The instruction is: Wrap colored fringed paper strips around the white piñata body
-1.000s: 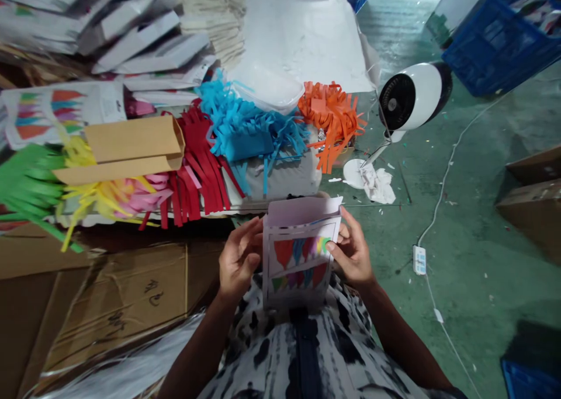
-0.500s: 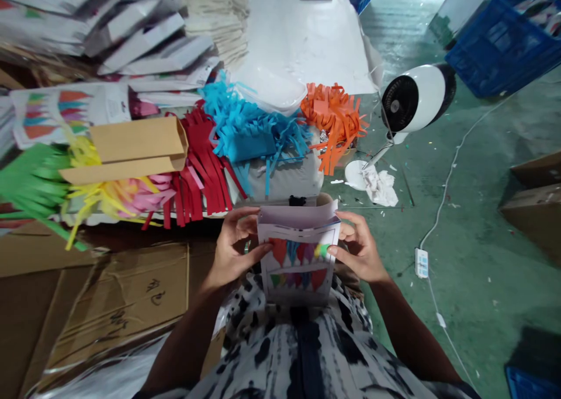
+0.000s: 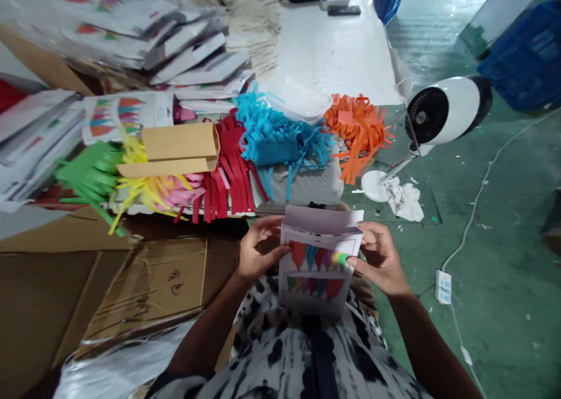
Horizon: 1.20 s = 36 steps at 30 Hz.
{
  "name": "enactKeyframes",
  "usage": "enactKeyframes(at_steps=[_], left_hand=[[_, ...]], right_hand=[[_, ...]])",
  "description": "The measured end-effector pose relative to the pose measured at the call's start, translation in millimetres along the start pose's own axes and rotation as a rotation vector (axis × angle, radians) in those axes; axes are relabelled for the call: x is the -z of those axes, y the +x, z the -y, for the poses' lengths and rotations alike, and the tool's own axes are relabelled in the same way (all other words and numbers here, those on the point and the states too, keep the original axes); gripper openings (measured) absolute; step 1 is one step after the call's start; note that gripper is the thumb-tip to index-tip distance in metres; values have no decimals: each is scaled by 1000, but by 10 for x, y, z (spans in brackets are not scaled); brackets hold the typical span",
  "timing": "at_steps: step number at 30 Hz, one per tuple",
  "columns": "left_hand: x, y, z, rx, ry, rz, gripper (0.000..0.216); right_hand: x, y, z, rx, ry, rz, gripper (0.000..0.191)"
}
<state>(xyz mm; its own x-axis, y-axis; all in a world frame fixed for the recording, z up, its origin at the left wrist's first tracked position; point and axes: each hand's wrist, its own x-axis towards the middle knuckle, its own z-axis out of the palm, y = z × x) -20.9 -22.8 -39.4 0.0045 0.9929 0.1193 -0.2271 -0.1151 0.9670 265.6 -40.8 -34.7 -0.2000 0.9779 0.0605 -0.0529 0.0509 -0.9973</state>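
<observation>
I hold a white paper packet (image 3: 316,270) printed with rows of coloured pennants upright over my lap. My left hand (image 3: 259,252) grips its left edge, thumb on the front. My right hand (image 3: 380,257) grips its right edge, thumb pressed near the green pennant. The packet's top flap stands open. Just beyond it, on the table edge, lie bundles of fringed paper: green (image 3: 90,177), yellow and pink (image 3: 158,190), red (image 3: 230,168), blue (image 3: 280,139) and orange (image 3: 357,127).
A brown cardboard sleeve (image 3: 177,149) lies across the yellow bundle. Stacks of printed packets (image 3: 127,110) fill the back left. Flattened cartons (image 3: 149,288) sit at the left. A small white fan (image 3: 445,111), a power strip (image 3: 443,286) and blue crates (image 3: 523,60) stand on the green floor.
The view has shifted left, so everything sits further right in frame. My left hand moved up from the packet's side to grip its upper left edge.
</observation>
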Motion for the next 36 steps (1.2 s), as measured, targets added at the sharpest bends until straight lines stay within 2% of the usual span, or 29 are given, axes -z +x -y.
enactKeyframes(at_steps=[3,7,11,16,20,24,28,30,33,36], left_hand=[[93,28,-89,37,87,23,51],[248,167,-220,67,224,134,38],[276,340,-209,67,214,156,22],[184,477,-111,154,-56,89,18],[93,528,-107,160,-100,45,14],[-15,537,-72,96,-106,-1,15],[-67,521,-34,64,-121,-36,28],[-50,519,-58,40,-24,20,28],[-8,534,-142,8,137,151,18],[-13,561,-231,-15,196,185,18]], right_hand=[[40,47,32,24,-33,24,55],[118,118,125,-1,-126,91,53],[146,219,252,50,-217,131,40],[116,330,301,144,-293,-4,14],[113,360,293,209,-315,-76,6],[130,347,295,324,-443,-117,6],[155,332,287,317,-401,-133,19],[175,342,305,319,-405,-115,29],[203,367,374,375,-497,-26,24],[214,361,450,393,-485,16,22]])
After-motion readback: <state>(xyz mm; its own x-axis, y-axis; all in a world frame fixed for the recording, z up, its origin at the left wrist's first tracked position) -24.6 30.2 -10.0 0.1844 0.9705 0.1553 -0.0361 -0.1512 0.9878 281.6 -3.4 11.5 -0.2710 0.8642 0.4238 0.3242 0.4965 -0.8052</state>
